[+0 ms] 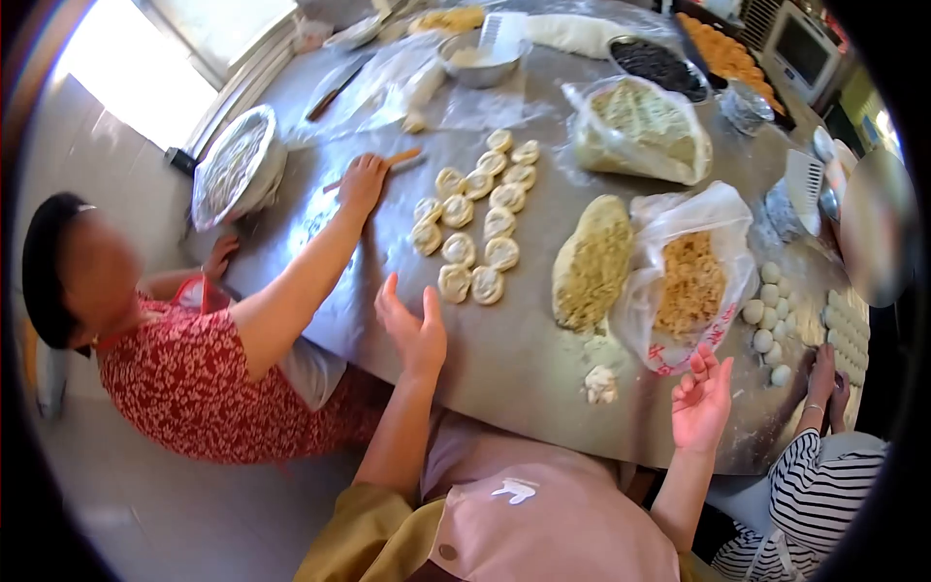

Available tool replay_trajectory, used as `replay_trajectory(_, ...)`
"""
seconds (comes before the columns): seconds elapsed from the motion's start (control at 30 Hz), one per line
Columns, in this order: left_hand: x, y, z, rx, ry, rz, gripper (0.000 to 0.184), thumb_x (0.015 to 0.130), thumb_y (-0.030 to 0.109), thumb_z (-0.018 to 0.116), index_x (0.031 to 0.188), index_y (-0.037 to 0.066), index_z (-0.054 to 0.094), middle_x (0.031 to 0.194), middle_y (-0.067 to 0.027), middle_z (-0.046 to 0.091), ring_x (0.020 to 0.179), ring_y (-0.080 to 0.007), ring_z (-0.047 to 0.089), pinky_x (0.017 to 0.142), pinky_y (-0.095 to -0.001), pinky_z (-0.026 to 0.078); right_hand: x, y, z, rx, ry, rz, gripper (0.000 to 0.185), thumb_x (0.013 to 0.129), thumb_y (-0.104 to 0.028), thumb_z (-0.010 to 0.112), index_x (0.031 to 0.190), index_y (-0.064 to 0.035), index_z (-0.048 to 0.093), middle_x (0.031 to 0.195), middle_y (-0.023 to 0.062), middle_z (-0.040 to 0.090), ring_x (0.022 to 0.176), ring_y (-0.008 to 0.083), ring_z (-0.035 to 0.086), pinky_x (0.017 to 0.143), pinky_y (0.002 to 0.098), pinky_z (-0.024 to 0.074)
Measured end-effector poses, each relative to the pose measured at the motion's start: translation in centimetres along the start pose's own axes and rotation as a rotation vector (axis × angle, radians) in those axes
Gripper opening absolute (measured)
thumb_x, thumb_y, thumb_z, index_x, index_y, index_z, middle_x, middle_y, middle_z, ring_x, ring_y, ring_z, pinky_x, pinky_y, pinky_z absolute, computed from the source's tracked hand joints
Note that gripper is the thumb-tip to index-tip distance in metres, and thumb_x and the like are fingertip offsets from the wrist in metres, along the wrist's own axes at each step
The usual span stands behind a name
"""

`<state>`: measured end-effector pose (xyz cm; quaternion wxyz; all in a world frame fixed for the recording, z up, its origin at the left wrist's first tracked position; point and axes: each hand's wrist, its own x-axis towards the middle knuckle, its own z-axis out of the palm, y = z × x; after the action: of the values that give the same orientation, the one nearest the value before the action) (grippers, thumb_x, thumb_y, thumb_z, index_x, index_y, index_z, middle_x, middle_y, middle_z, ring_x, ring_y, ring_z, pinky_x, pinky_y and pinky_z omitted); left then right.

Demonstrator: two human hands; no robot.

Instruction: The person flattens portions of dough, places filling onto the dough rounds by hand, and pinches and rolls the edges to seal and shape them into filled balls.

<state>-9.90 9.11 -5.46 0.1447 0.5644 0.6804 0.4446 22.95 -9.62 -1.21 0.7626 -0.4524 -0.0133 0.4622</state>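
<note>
My left hand is raised over the near edge of the metal table, thumb and fingers apart, holding nothing. Just beyond it, round pastries with swirled tops sit in uneven rows. My right hand is palm up with loosely curled fingers and nothing in it. It is close to a plastic bag of crumbly orange-brown filling. Left of the bag lies a large greenish lump of filling or dough. A small white piece of dough rests on the table between my hands.
A co-worker at left has a hand on a wooden rolling pin. Another person's hands are at right, by dough balls. A knife, a bagged greenish mass and a bowl of dark filling lie farther back.
</note>
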Motion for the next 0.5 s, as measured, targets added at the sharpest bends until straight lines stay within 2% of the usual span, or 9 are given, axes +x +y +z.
replay_trajectory(0.07,1.2,-1.9,0.6,0.122,0.01,-0.007,0.052,0.085,0.025,0.063,0.125,-0.002,0.046,0.134,-0.0197,0.04,0.123,-0.037,0.037,0.104,-0.0423,0.03,-0.1,0.7,1.0,-0.041,-0.021,0.017,0.038,0.096,-0.037,0.05,0.113,-0.0039,0.054,0.09,0.002,0.062,0.059,0.0084,0.05,0.054,0.0217,0.0394)
replay_trajectory(0.17,3.8,-1.1,0.8,0.33,-0.177,-0.129,0.051,0.085,0.03,0.063,0.123,-0.001,0.05,0.132,-0.0188,0.043,0.122,-0.0378,0.038,0.103,-0.0438,0.031,-0.1,1.6,2.1,-0.178,-0.004,-0.029,0.035,0.096,-0.033,0.051,0.114,-0.0028,0.054,0.089,0.0031,0.062,0.06,0.0084,0.05,0.054,0.0222,0.0398)
replay_trajectory(0.23,4.5,-1.4,1.6,0.364,-0.309,-0.063,0.05,0.083,0.032,0.065,0.12,0.0,0.053,0.125,-0.0182,0.049,0.117,-0.0373,0.043,0.099,-0.0447,0.035,-0.5,1.8,2.6,-0.303,0.016,-0.088,0.033,0.096,-0.029,0.052,0.114,-0.0021,0.054,0.089,0.0038,0.061,0.06,0.0082,0.05,0.054,0.0223,0.0397)
replay_trajectory(0.3,4.0,-1.7,2.8,0.281,-0.37,0.11,0.044,0.08,0.031,0.068,0.111,0.001,0.057,0.115,-0.0174,0.055,0.108,-0.0366,0.05,0.093,-0.0452,0.04,-0.9,1.9,3.0,-0.329,0.033,-0.09,0.032,0.096,-0.027,0.052,0.115,-0.0015,0.054,0.088,0.0036,0.061,0.06,0.0077,0.049,0.054,0.0218,0.0392)
replay_trajectory(0.37,2.5,-0.3,2.9,0.239,-0.353,0.167,0.035,0.076,0.025,0.072,0.098,0.002,0.057,0.106,-0.0164,0.058,0.099,-0.0352,0.054,0.088,-0.044,0.043,-1.0,2.4,3.2,-0.378,0.023,-0.079,0.031,0.096,-0.025,0.052,0.116,-0.0015,0.053,0.087,0.0027,0.06,0.061,0.0072,0.048,0.055,0.0211,0.0384)
replay_trajectory(0.47,1.3,0.3,2.4,0.023,-0.337,0.056,0.031,0.072,0.015,0.075,0.09,0.003,0.053,0.096,-0.0147,0.061,0.088,-0.033,0.057,0.08,-0.0409,0.047,-0.9,3.2,3.8,-0.62,-0.096,-0.1,0.029,0.096,-0.024,0.053,0.115,-0.0029,0.055,0.087,0.0029,0.059,0.063,0.0058,0.048,0.056,0.0201,0.0386)
replay_trajectory(0.5,0.7,0.4,2.3,-0.05,-0.329,0.026,0.031,0.072,0.013,0.075,0.09,0.003,0.052,0.092,-0.0135,0.061,0.084,-0.031,0.058,0.076,-0.0393,0.048,-1.1,3.2,5.1,-0.83,-0.06,-0.099,0.026,0.093,-0.018,0.057,0.114,-0.0025,0.056,0.091,0.0044,0.061,0.068,0.0075,0.054,0.062,0.0211,0.0433)
